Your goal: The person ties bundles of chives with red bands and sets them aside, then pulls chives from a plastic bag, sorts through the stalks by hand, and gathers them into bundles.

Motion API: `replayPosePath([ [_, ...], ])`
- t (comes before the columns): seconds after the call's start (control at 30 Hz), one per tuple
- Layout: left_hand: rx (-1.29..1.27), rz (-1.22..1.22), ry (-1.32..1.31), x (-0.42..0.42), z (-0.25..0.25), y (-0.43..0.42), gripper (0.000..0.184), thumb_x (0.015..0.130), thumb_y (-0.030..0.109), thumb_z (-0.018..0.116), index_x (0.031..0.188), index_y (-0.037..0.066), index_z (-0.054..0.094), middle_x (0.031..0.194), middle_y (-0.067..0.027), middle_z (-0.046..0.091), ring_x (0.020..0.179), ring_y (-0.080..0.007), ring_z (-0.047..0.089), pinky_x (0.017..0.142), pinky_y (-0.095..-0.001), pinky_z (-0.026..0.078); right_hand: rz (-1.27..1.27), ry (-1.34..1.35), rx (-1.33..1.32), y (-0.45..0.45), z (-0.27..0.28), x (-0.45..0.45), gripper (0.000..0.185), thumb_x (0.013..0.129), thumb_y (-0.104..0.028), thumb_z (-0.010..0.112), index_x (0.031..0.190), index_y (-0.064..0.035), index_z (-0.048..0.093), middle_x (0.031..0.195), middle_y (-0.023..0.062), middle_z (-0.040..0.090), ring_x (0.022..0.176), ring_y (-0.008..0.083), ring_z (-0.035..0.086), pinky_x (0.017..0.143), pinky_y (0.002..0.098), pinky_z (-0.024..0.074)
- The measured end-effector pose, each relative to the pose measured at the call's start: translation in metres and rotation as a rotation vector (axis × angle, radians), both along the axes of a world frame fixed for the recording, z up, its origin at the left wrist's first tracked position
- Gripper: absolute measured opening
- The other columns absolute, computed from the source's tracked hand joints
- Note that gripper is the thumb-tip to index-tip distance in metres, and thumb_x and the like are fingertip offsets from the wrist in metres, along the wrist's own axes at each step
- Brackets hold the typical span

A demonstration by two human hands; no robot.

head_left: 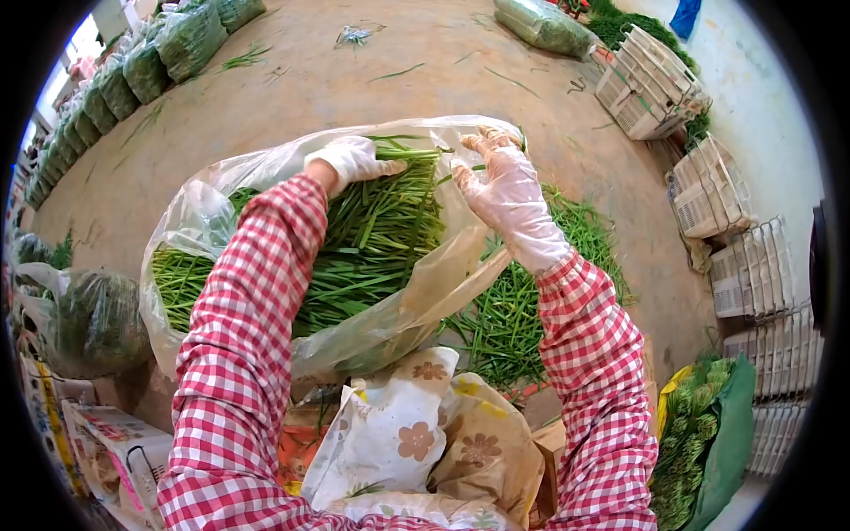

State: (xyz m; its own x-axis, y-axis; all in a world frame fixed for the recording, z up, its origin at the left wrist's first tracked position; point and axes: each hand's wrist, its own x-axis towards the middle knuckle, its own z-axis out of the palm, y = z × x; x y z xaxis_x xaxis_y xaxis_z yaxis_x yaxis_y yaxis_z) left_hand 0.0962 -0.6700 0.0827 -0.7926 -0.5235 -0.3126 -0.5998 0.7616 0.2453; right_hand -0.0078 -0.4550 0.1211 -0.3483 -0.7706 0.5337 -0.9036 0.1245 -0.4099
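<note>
A large clear plastic bag [416, 299] lies wide-mouthed in front of me, packed with layers of long green stalks [381, 212] that look like garlic chives. On the far part of these stalks rests my left hand [352, 163], in a white glove, its thumb stretched out over them; the other fingertips are hidden. At the bag's far right rim, my right hand [506, 190] in a stained white glove is closed on the plastic, fingers and thumb curled together. Loose green stalks [509, 332] are heaped on the floor to the right of the bag, under my right forearm.
Filled bags [142, 71] line the far left. Another stuffed bag [88, 319] stands at left. White plastic crates [651, 84] run along the right wall. Bundled greens [695, 434] sit in a green sack at lower right. A flowered cloth [390, 425] covers my lap.
</note>
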Motion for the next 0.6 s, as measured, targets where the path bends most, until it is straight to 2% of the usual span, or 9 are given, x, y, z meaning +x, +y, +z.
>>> replayPosePath([
  [0.13,0.278,-0.025,0.150,0.008,-0.021,-0.033,0.076,0.076,0.062,0.055,0.130,0.009,0.044,0.123,-0.0140,0.053,0.110,-0.0283,0.051,0.095,-0.0351,0.038,0.006,-0.019,0.067,0.005,-0.008,-0.005,0.038,0.078,-0.021,0.060,0.108,0.0026,0.058,0.118,0.0237,0.052,0.115,0.0349,0.045,0.098,0.0391,0.0352],
  [0.23,0.161,-0.049,0.262,0.019,-0.029,-0.026,0.086,0.074,0.069,0.049,0.134,0.008,0.038,0.132,-0.0157,0.044,0.123,-0.0298,0.040,0.101,-0.0367,0.032,-0.007,-0.047,0.114,0.008,-0.014,-0.008,0.037,0.078,-0.021,0.061,0.108,0.0018,0.058,0.123,0.0212,0.050,0.117,0.0329,0.044,0.099,0.0378,0.0350],
  [0.3,0.087,-0.032,0.274,0.016,-0.036,-0.027,0.077,0.075,0.064,0.054,0.130,0.011,0.045,0.128,-0.0124,0.049,0.118,-0.0284,0.045,0.098,-0.0364,0.035,-0.031,-0.059,0.128,0.010,-0.017,-0.011,0.037,0.078,-0.020,0.061,0.108,0.0021,0.059,0.123,0.0212,0.050,0.117,0.0326,0.045,0.099,0.0376,0.0353],
  [0.37,0.483,-0.039,0.284,0.013,-0.045,-0.038,0.070,0.074,0.060,0.059,0.124,0.011,0.052,0.122,-0.0118,0.054,0.111,-0.0268,0.050,0.095,-0.0349,0.037,-0.031,-0.038,0.099,0.014,-0.021,-0.014,0.037,0.079,-0.019,0.061,0.108,0.0027,0.058,0.122,0.0209,0.050,0.116,0.0323,0.046,0.098,0.0372,0.0363],
  [0.4,0.416,-0.051,0.270,0.020,-0.022,-0.021,0.066,0.073,0.057,0.064,0.118,0.009,0.057,0.117,-0.0110,0.058,0.104,-0.0254,0.053,0.091,-0.0338,0.040,-0.035,-0.039,0.097,0.016,-0.020,-0.014,0.037,0.079,-0.019,0.061,0.108,0.0027,0.058,0.122,0.0209,0.050,0.116,0.0323,0.046,0.098,0.0372,0.0363],
  [0.43,0.373,-0.096,0.165,0.029,0.001,-0.005,0.082,0.068,0.064,0.063,0.124,0.005,0.051,0.117,-0.0158,0.057,0.107,-0.0280,0.053,0.091,-0.0350,0.040,-0.029,-0.070,0.116,0.018,-0.019,-0.013,0.036,0.079,-0.019,0.060,0.108,0.0031,0.058,0.121,0.0208,0.051,0.116,0.0321,0.046,0.097,0.0369,0.0366],
  [0.5,0.113,-0.186,0.078,0.035,-0.009,0.002,0.089,0.066,0.061,0.066,0.131,0.004,0.041,0.122,-0.0189,0.052,0.113,-0.0294,0.050,0.094,-0.0347,0.038,-0.027,-0.103,0.130,0.022,-0.016,-0.013,0.036,0.079,-0.018,0.060,0.108,0.0034,0.058,0.121,0.0207,0.051,0.115,0.0319,0.046,0.097,0.0367,0.0369],
  [0.53,-0.050,-0.115,-0.043,0.042,-0.002,0.018,0.107,0.059,0.068,0.066,0.137,0.005,0.029,0.125,-0.0233,0.048,0.117,-0.0326,0.046,0.097,-0.0355,0.037,-0.021,-0.118,0.151,0.025,-0.015,-0.014,0.036,0.079,-0.018,0.060,0.108,0.0035,0.058,0.121,0.0203,0.051,0.115,0.0317,0.047,0.097,0.0363,0.0371],
  [0.6,-0.020,-0.197,-0.020,0.045,-0.010,0.013,0.115,0.057,0.073,0.062,0.138,0.002,0.023,0.127,-0.0263,0.044,0.119,-0.0345,0.044,0.099,-0.0363,0.036,-0.008,-0.140,0.172,0.028,-0.018,-0.013,0.036,0.080,-0.018,0.060,0.109,0.0036,0.057,0.120,0.0200,0.051,0.114,0.0316,0.047,0.096,0.0360,0.0373],
])
